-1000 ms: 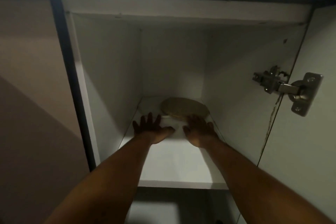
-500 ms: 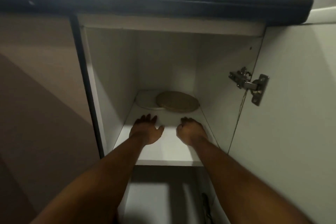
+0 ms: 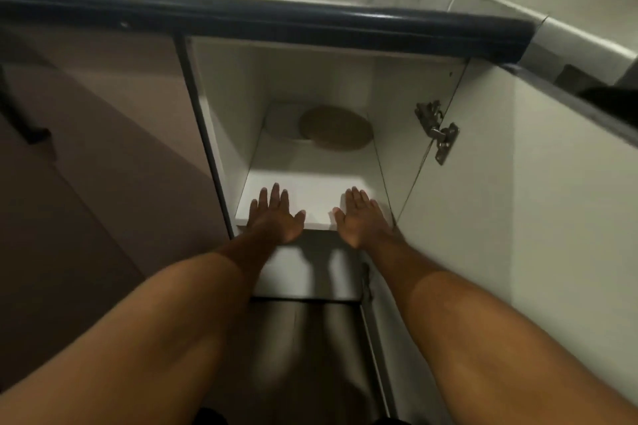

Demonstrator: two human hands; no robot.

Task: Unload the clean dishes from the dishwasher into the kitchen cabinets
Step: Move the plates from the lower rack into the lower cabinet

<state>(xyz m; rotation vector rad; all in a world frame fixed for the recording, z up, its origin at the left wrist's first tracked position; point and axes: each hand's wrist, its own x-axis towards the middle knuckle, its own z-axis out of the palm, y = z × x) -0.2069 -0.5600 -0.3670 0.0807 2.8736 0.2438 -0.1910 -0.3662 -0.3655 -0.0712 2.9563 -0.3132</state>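
While you look down into the open cabinet (image 3: 407, 134), both of your hands are stretched out over the front edge of its white shelf (image 3: 310, 169), and neither one holds anything. Your left hand (image 3: 276, 217) has its fingers straight and slightly spread, pointing into the cabinet, with the thumb out to the side. Your right hand (image 3: 359, 217) lies much the same, fingers straight and close together, just beside the cabinet's right wall. The two hands are apart, with a bare strip of shelf between them; whether they press on the shelf edge or hang just above it, you cannot tell. At the back of that shelf sits a round tan plate (image 3: 336, 128), lying flat and overlapping a white plate (image 3: 281, 121) to its left, of which only part shows. Both plates are well apart from your hands. The cabinet door (image 3: 518, 217) stands open on the right, held by a metal hinge (image 3: 436, 129) fixed near the top of the right wall. A dark blue edge runs along the surface (image 3: 262, 15) above the cabinet. Below the shelf the lower compartment is dim and its contents cannot be made out.
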